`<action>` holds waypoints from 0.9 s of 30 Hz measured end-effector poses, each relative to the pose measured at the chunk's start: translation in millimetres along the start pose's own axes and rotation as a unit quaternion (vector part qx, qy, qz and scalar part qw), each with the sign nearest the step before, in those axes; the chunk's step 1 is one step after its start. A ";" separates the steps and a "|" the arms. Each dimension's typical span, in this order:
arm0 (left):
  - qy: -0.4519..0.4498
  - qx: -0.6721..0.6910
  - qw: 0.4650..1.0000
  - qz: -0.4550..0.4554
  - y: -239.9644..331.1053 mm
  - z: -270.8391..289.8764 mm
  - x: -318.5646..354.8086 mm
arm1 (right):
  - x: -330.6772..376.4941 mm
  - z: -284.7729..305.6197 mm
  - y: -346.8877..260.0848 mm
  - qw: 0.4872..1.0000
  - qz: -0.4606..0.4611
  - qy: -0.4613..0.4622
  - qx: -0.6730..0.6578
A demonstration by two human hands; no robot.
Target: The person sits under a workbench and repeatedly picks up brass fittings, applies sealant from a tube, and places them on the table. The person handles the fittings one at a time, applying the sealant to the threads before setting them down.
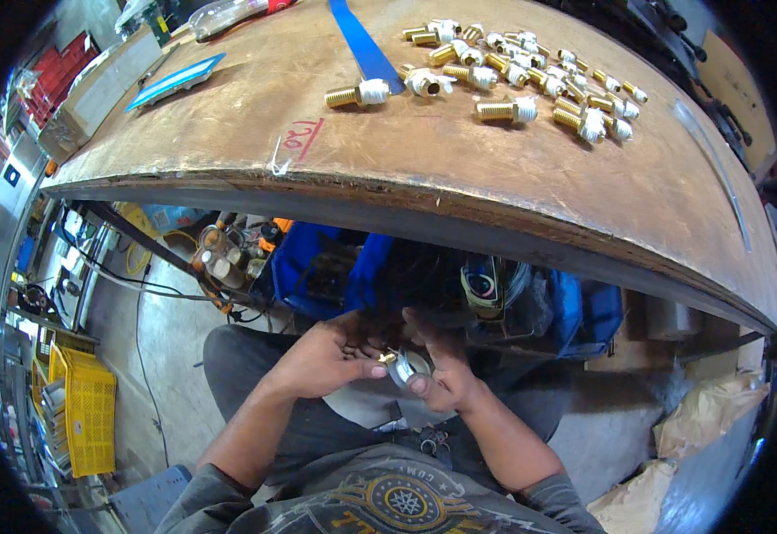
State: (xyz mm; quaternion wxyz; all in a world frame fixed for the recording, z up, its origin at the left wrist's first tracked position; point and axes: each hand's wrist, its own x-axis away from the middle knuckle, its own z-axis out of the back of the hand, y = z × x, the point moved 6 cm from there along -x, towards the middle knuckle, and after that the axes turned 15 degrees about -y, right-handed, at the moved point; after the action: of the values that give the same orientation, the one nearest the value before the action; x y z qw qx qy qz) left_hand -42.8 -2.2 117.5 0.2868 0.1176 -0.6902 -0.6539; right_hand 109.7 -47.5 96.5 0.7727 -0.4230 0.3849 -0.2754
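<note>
Over my lap, below the bench's front edge, my left hand (324, 360) is closed, pinching a small brass fitting (388, 358) between thumb and fingers. My right hand (449, 381) grips a tape roll (401, 372) with a pale, shiny rim, held right beside the fitting. Whether a strand of tape runs between them is too small to tell. Above, on the wooden bench (202, 151), lie several threaded brass fittings (495, 109) with white tape wrapped round one end. One taped fitting (357, 94) sits apart, left of the cluster.
A blue strip (364, 44) and a blue-edged flat piece (175, 82) lie on the bench, with a thin metal rod (718, 173) at the right. Beneath are blue bins (295, 267) and jars (221, 265). A yellow crate (89, 418) stands on the floor at left, brown paper (704, 423) at right.
</note>
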 end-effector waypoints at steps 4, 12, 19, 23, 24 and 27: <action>-0.010 -0.214 0.977 0.012 12.0 2.5 4.4 | -1.0 -4.5 6.1 0.995 0.028 -0.010 -0.100; -0.024 -0.267 0.963 0.007 8.4 1.0 -0.2 | -2.4 -1.8 -2.3 0.989 -0.035 -0.103 -0.099; -0.008 -0.241 0.970 -0.030 17.7 -2.6 -2.4 | -0.4 6.2 -6.0 0.992 -0.025 -0.112 0.043; -0.017 -0.231 0.973 -0.018 17.1 0.0 -0.7 | -0.4 4.0 -11.4 0.995 0.017 -0.085 0.041; -0.025 -0.239 0.971 -0.015 16.1 0.3 -0.3 | -1.4 3.9 -13.1 0.995 0.032 -0.081 0.039; -0.035 -0.219 0.975 0.000 16.0 -0.4 0.1 | -3.8 4.2 -17.6 0.995 0.063 -0.070 0.028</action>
State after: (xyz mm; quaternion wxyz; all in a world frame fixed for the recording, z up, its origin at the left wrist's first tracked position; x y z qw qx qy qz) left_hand -39.3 -0.7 133.0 0.2808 0.0292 -0.5398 -0.7930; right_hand 109.4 -51.4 114.6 0.8251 -0.3939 0.3482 -0.2068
